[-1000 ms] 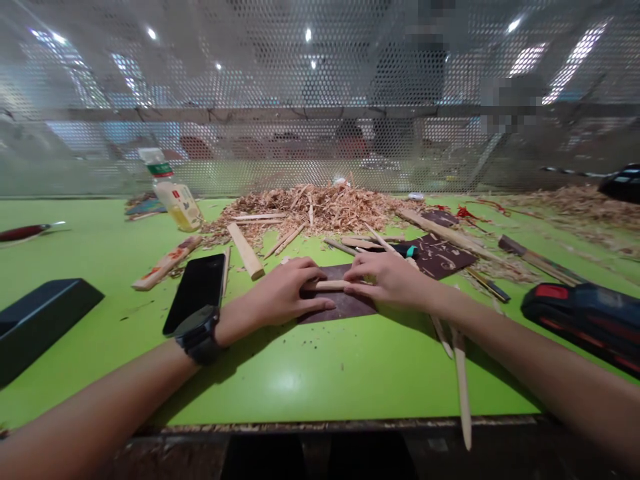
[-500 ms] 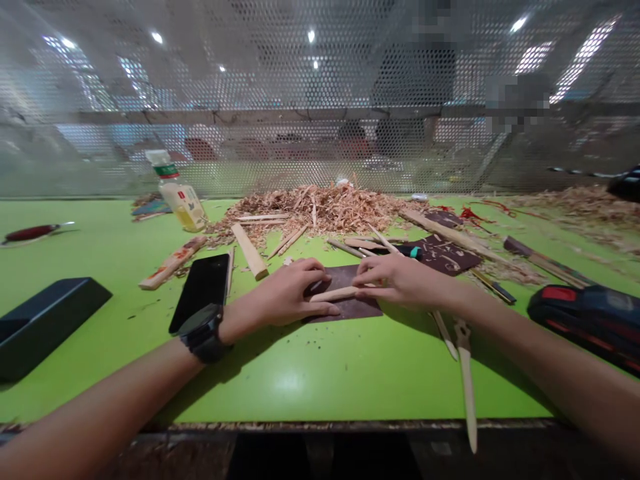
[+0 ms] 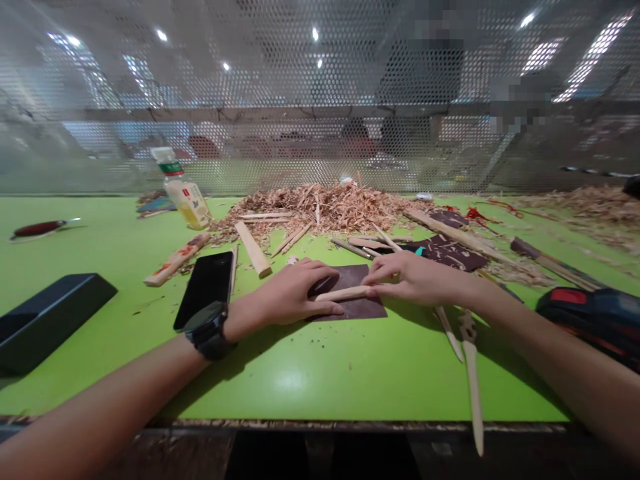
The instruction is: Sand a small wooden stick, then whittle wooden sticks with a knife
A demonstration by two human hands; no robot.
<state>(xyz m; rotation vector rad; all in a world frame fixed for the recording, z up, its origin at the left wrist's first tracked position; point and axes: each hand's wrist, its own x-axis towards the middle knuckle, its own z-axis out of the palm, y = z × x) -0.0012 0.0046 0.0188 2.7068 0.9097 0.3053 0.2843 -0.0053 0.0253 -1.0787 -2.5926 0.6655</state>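
Observation:
A short pale wooden stick (image 3: 344, 293) lies across a dark brown sheet of sandpaper (image 3: 356, 276) on the green bench (image 3: 300, 373). My left hand (image 3: 293, 293), with a black watch (image 3: 207, 329) on its wrist, grips the stick's left end, thumb under and fingers curled over. My right hand (image 3: 417, 279) pinches the stick's right end between thumb and fingers. The two hands sit close together over the sandpaper.
A black phone (image 3: 206, 288) lies left of my hands, a dark box (image 3: 47, 320) further left. A pile of wood shavings (image 3: 320, 205), a bottle (image 3: 183, 193), loose sticks (image 3: 254, 249) and carved wooden knives (image 3: 473, 373) surround the sandpaper. A red-and-black tool (image 3: 595, 319) sits right. Perforated mesh (image 3: 320, 87) backs the bench.
The stick has tilted, its right end lifted slightly and shifted right with my right hand. The view has drifted a little, moving everything rightwards.

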